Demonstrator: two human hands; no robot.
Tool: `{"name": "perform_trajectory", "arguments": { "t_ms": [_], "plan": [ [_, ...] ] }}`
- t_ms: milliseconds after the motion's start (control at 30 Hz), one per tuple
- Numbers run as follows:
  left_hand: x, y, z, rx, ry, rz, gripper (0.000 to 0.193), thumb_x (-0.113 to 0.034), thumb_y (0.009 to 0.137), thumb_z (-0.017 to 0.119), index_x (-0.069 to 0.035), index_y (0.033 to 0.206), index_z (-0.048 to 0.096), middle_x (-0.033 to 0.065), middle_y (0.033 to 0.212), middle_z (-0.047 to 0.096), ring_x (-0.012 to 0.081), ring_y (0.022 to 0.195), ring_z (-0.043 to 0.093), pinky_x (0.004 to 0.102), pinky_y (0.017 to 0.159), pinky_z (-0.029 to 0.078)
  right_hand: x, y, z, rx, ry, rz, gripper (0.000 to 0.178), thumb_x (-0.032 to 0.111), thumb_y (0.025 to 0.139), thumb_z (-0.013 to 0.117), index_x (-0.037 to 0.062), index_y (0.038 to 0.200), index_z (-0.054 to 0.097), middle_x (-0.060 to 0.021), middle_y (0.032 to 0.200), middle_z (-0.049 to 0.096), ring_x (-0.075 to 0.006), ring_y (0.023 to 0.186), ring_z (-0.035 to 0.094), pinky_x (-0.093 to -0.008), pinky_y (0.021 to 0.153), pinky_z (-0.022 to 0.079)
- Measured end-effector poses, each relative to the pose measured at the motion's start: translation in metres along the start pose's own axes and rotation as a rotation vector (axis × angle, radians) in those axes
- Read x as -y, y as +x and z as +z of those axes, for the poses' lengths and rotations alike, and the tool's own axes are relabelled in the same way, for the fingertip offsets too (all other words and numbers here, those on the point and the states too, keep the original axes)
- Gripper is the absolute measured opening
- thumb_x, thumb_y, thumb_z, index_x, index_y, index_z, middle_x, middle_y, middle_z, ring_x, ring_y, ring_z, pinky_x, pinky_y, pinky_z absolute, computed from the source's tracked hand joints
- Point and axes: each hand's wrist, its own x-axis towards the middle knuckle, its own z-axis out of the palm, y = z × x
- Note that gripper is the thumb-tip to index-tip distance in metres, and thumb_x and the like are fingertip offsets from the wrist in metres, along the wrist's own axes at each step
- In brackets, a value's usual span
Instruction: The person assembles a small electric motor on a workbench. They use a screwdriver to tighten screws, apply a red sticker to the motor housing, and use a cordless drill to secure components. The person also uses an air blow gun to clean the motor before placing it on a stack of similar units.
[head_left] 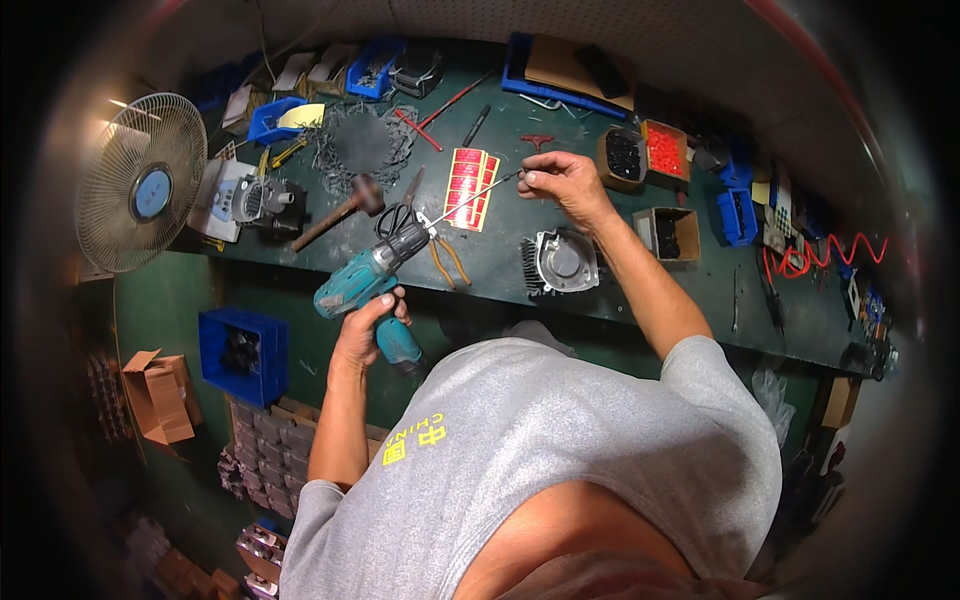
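Dark green workbench [705, 285] along a greyish wall [680, 40] (apparently perforated, though dim), green floor [190, 490] below.

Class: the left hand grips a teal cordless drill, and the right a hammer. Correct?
The left hand does grip the teal cordless drill, but the head view shows the right hand at the far end of the long bit, not holding the hammer.

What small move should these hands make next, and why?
Probably bring the bit over to the metal housing: the left hand grips the drill, the right hand pinches at the bit's tip, perhaps on something too small to make out, and the housing sits nearby on the bench, untouched.
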Motion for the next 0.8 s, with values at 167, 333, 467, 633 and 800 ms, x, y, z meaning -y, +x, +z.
{"name": "perform_trajectory", "arguments": {
  "t_ms": [167,333,467,633,800],
  "plan": [
    [-0.003,-0.001,0.001,0.024,0.020,-0.006,0.037,-0.025,0.087,0.077,0.000,0.112,0.066,0.0079,0.083,0.066,0.0208,0.077,0.064,0.0375,0.078,0.055,0.001,-0.007,0.003,-0.016,-0.001,-0.013,0.027,0.002,0.094,0.073,-0.0097,0.117,0.067,-0.0171,0.099,0.074,-0.0238,0.089,0.076,-0.0363,0.083,0.066],
    [-0.006,-0.003,0.001,0.022,0.031,-0.020,0.039,-0.024,0.085,0.078,0.000,0.113,0.066,0.0073,0.083,0.066,0.0201,0.077,0.064,0.0377,0.077,0.055,0.003,-0.012,0.002,-0.004,-0.084,-0.031,0.024,0.002,0.094,0.072,-0.0090,0.115,0.069,-0.0165,0.095,0.075,-0.0225,0.087,0.076,-0.0348,0.081,0.066],
    [-0.013,-0.006,-0.003,0.002,0.063,-0.027,0.040,-0.022,0.083,0.079,0.001,0.114,0.066,0.0076,0.087,0.066,0.0198,0.077,0.065,0.0375,0.076,0.055,0.014,-0.015,-0.003,0.067,-0.215,-0.005,0.023,0.003,0.094,0.073,-0.0086,0.113,0.070,-0.0152,0.093,0.075,-0.0215,0.085,0.076,-0.0346,0.078,0.066],
    [-0.017,-0.005,-0.005,0.001,0.093,-0.012,0.038,-0.020,0.082,0.080,0.000,0.111,0.066,0.0078,0.091,0.067,0.0196,0.079,0.065,0.0366,0.074,0.056,0.019,-0.017,-0.007,0.115,-0.239,0.068,0.021,0.003,0.094,0.073,-0.0086,0.112,0.071,-0.0145,0.092,0.075,-0.0209,0.083,0.076,-0.0343,0.076,0.066],
    [-0.015,-0.004,-0.005,0.008,0.096,-0.017,0.032,-0.020,0.082,0.079,-0.001,0.106,0.067,0.0094,0.086,0.067,0.0214,0.078,0.066,0.0363,0.074,0.056,0.022,-0.018,-0.010,0.127,-0.230,0.077,0.020,0.004,0.094,0.074,-0.0082,0.110,0.071,-0.0139,0.091,0.075,-0.0205,0.080,0.076,-0.0337,0.074,0.066]
  ]
}}
